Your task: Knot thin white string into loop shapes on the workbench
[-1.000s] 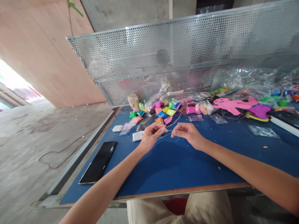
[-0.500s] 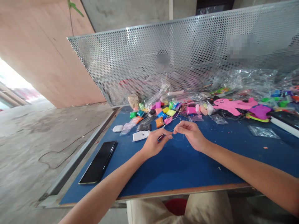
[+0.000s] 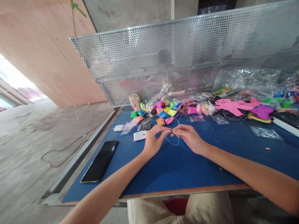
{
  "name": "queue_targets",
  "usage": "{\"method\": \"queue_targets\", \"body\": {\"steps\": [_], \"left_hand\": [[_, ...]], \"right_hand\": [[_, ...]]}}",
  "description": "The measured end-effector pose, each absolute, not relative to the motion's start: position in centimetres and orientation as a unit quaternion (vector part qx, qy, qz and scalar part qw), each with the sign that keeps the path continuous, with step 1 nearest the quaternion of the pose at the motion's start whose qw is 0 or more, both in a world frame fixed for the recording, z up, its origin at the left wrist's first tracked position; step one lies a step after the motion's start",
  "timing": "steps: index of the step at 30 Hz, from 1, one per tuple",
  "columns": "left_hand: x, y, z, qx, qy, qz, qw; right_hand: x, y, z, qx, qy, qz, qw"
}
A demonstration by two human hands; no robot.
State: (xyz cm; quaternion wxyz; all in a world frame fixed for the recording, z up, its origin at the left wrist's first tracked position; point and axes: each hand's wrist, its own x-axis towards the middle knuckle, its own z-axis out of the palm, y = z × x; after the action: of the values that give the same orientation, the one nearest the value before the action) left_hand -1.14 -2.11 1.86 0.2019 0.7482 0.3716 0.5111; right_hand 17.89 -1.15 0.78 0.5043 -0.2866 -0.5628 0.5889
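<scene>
My left hand [image 3: 154, 139] and my right hand [image 3: 188, 137] meet fingertip to fingertip over the blue table [image 3: 168, 171]. Both pinch a thin pale string [image 3: 173, 144], which hangs in a loop below the fingers and curls up behind them. Whatever else may lie between the fingertips is too small to make out. A white case-like piece [image 3: 139, 135] lies just behind my left hand. Beyond my hands are small coloured packets, among them an orange packet [image 3: 160, 121] and a pink packet [image 3: 169, 120].
A black phone [image 3: 100, 161] lies at the table's left. A perforated metal panel [image 3: 144, 62] stands along the back. A pink figure cutout [image 3: 230, 106], a purple piece [image 3: 261, 112] and a clear plastic bag [image 3: 266, 133] lie to the right.
My right hand's fingers have come closer to my left hand's and now touch them. The string's loop has become larger and hangs lower between my hands.
</scene>
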Motion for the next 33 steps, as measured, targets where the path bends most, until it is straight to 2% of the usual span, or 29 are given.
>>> {"method": "queue_targets", "body": {"steps": [6, 11, 20, 29, 33], "left_hand": [[-1.1, -1.5, 1.0, 0.682, 0.406, 0.507, 0.336], [-0.9, -1.4, 1.0, 0.663, 0.395, 0.514, 0.374], [-0.8, -1.4, 1.0, 0.709, 0.375, 0.512, 0.308], [-1.6, -0.9, 0.8, 0.772, 0.345, 0.514, 0.148], [-2.1, -1.1, 1.1, 0.799, 0.325, 0.480, 0.159]], "right_hand": [[18.3, -0.9, 0.9, -0.299, -0.605, 0.541, 0.502], [18.3, -1.0, 0.9, -0.292, -0.623, 0.523, 0.502], [18.4, -1.3, 1.5, -0.285, -0.666, 0.494, 0.482], [18.7, -1.4, 2.0, -0.298, -0.639, 0.504, 0.500], [18.9, -1.3, 1.8, -0.301, -0.626, 0.509, 0.508]]}}
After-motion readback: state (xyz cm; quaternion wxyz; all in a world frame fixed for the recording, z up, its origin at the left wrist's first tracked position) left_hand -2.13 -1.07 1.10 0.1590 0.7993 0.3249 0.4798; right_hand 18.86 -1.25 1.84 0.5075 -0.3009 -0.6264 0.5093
